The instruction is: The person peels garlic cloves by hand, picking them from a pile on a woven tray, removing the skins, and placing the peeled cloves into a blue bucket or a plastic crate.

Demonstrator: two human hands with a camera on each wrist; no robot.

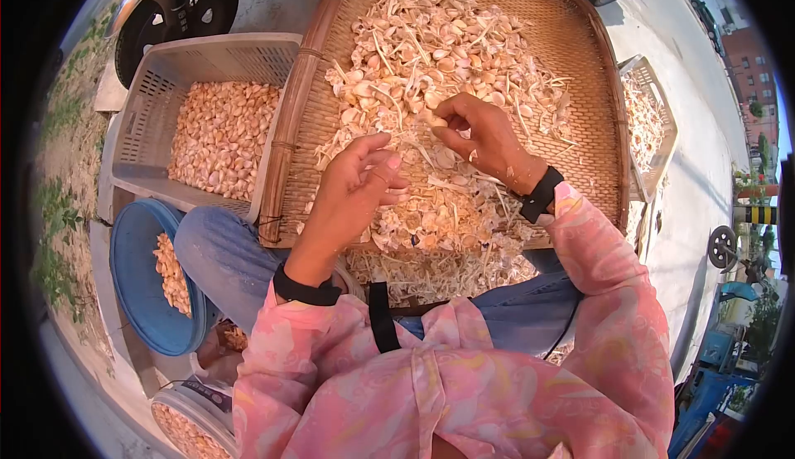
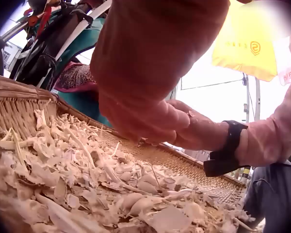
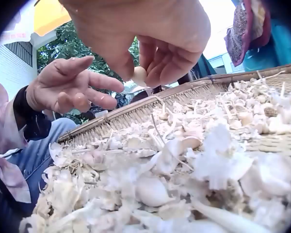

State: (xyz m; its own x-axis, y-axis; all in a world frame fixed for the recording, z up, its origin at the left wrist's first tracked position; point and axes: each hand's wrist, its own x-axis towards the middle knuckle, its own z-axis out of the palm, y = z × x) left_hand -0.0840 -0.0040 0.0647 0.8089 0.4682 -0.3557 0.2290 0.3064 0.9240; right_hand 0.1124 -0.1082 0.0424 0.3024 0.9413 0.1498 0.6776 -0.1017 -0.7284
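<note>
My right hand pinches a small pale garlic clove between thumb and fingertips, above the woven bamboo tray. Facing it, my left hand hovers over the near left part of the tray, fingers spread and relaxed, nothing in them. Beneath both hands lies a heap of garlic cloves, papery skins and dry stalks. The right wrist view shows the left palm turned toward the clove. Seen from the left wrist, the left hand's underside covers part of the right hand.
Left of the tray stands a plastic crate of cloves, with a blue tub nearer me. A white bucket of cloves sits at the lower left. Another crate with skins is at the right. Skins lie below the tray's near edge.
</note>
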